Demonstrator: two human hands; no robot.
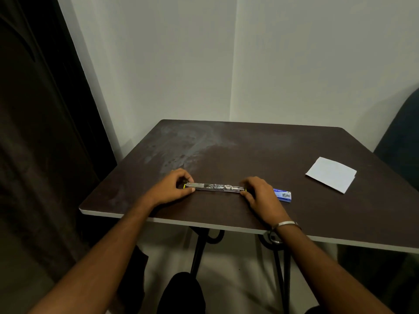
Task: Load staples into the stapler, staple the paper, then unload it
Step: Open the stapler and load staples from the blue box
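Both forearms reach in from the bottom edge, bare, over a dark-clad knee and the black metal legs under the desk. At their ends, the left hand (172,187) has its grip pinched on the left tip of the stapler (215,187), thumb below and fingers curled over the yellow-green end. The right hand (260,196) has its grip closed on the stapler's right tip in the same way, thumb near the front edge and fingers bent over the top; a silver bracelet (286,223) circles that wrist.

Between the two hands the stapler lies swung fully open, flat and straight on the desk (249,150), its bright metal channel facing up and its hinge at about the middle. Whether any staples sit in the channel is too small to tell.

Just beside the right hand, partly hidden behind it, a small blue staple box (283,195) rests on the dark brown top. Well apart, toward the right edge, a folded white paper (331,174) lies flat. Pale smudges mark the far left part of the desk. Behind stand a white wall corner and, to the left, a dark curtain (40,132).
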